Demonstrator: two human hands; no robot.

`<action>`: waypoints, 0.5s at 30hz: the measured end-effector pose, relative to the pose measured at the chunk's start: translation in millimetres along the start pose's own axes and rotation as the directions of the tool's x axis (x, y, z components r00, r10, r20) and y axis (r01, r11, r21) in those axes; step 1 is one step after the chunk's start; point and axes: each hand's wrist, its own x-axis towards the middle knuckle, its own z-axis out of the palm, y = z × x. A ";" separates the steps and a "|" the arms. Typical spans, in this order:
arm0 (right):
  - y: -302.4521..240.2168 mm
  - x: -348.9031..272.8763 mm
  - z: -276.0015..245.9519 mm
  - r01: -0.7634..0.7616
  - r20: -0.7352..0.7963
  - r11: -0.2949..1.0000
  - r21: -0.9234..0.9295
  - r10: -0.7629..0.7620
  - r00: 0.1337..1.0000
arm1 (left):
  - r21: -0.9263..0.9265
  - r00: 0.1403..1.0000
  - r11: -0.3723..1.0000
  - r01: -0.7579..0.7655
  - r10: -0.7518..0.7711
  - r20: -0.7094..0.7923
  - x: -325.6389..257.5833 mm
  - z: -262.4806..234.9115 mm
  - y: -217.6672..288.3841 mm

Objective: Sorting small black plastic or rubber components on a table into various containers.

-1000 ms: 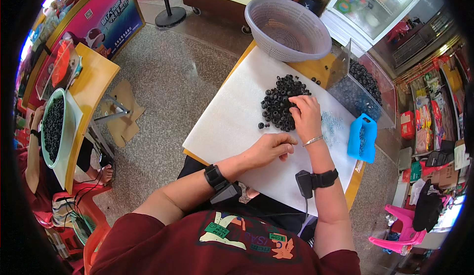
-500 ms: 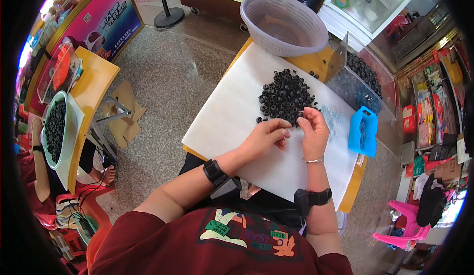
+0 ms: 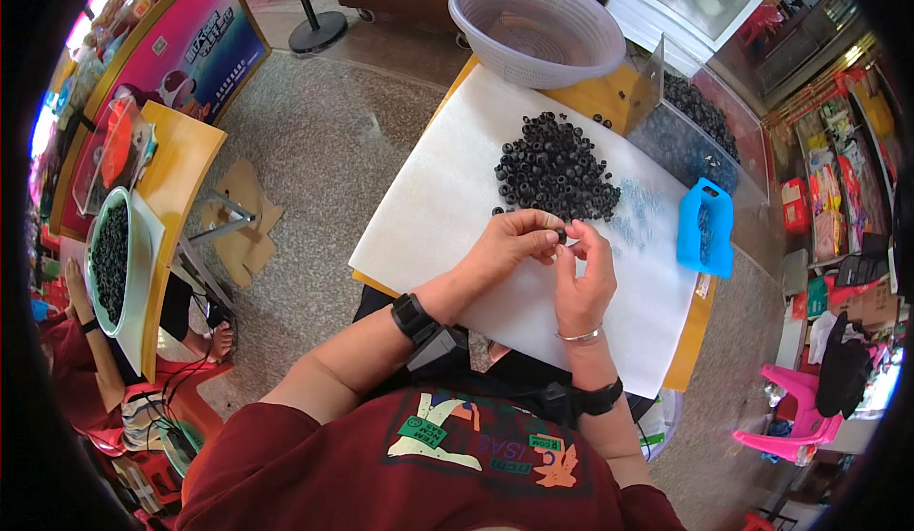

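My left hand (image 3: 514, 248) and my right hand (image 3: 585, 279) meet just below a pile of small black ring-shaped parts (image 3: 552, 164) on a white sheet (image 3: 428, 198). Between their fingertips is one small black part (image 3: 561, 237), pinched from both sides. The fingers partly cover it, so I cannot see whether anything thin is in it. Thin pale-blue slivers (image 3: 640, 212) lie scattered right of the pile. Beyond them, a blue scoop-like tray (image 3: 705, 253) holds more of these slivers.
A grey plastic basket (image 3: 538, 66) stands at the table's far edge. At the far right is a clear bin (image 3: 655, 136) of black parts. Leftward, a co-worker's arm (image 3: 100, 350) is beside a bowl (image 3: 126, 317) of black parts. A pink stool (image 3: 795, 426) stands at right.
My right hand has come away from the pile's near edge, moving left and toward me. Its fingertips now meet those of my left hand around a small black part.
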 end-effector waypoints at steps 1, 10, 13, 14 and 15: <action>-1.5 -1.5 -2.4 -0.066 0.001 0.995 0.075 0.067 0.998 | 0.002 1.000 1.000 0.019 -0.019 -0.006 0.2 -0.1 0.2; 51.8 -9.7 -54.2 -0.252 -0.170 0.965 -0.077 0.236 0.957 | -0.114 0.993 0.989 0.096 -0.103 -0.055 -2.9 3.6 8.2; 58.6 -9.4 -64.0 -0.278 -0.186 0.954 -0.110 0.255 0.949 | -0.103 0.994 0.990 0.093 -0.099 -0.049 -3.4 3.8 9.6; 60.7 -9.3 -64.5 -0.283 -0.190 0.952 -0.113 0.259 0.947 | -0.108 0.994 0.990 0.089 -0.095 -0.051 -2.7 3.6 8.7; 64.0 -9.3 -63.6 -0.272 -0.169 0.953 -0.129 0.249 0.954 | -0.112 0.994 0.990 0.083 -0.090 -0.055 -2.1 3.6 8.0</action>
